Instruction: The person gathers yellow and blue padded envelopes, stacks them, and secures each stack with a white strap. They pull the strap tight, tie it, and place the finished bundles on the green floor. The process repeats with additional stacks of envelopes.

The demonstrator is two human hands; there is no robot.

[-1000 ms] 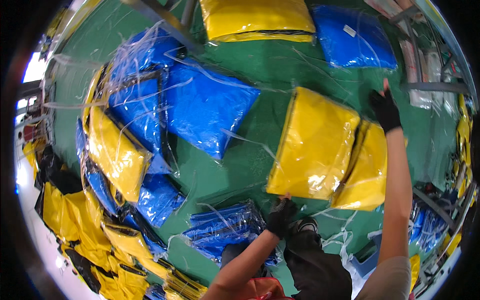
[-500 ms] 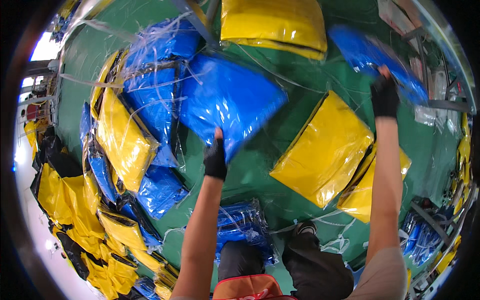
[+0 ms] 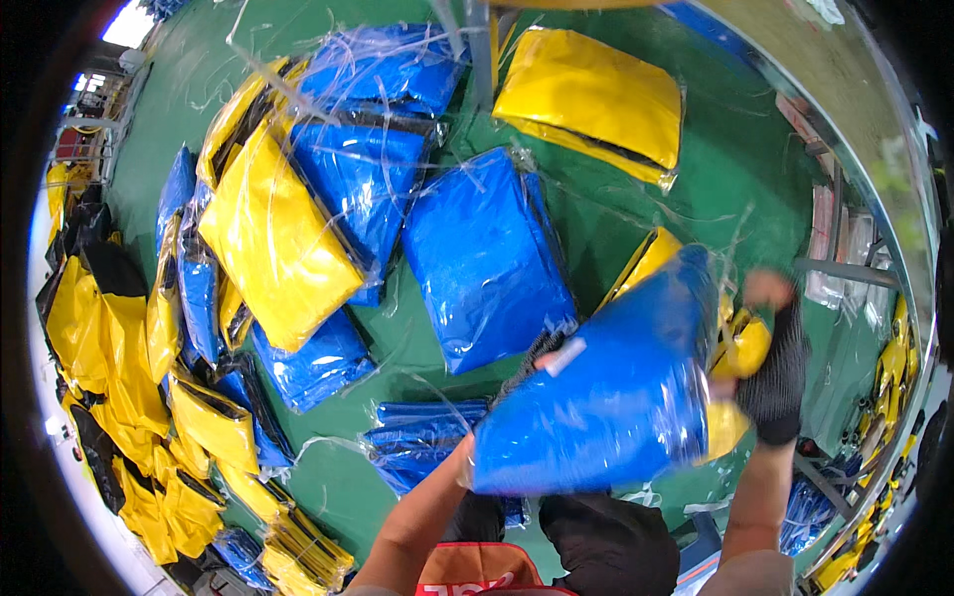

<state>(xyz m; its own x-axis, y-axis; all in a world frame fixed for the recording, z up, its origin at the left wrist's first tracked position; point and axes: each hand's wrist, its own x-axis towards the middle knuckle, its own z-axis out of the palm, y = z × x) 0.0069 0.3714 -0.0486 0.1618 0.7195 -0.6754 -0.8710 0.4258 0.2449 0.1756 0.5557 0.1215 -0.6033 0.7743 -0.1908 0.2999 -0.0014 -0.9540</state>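
Nearest the body: blue packet (image 3: 606, 397), clear-wrapped, pale label near its upper left edge, is up off the floor and tilted across the front of the legs. Half a second ago a blue packet lies at upper right under the right hand; the matching label suggests this is the same one, now brought in close.

Left hand (image 3: 537, 363): mostly behind the packet's left edge, no longer on the other blue packet; finger closure hidden, grip cannot be told. Right hand (image 3: 780, 363): blurred, beside the packet's right edge; contact and grip also uncertain.

Just beyond: yellow packets (image 3: 644, 260), now largely covered by the raised one. To their left, second blue packet (image 3: 487, 263) lies flat on the green floor, untouched. Farther: another yellow packet (image 3: 591, 99), near the metal leg (image 3: 481, 60).
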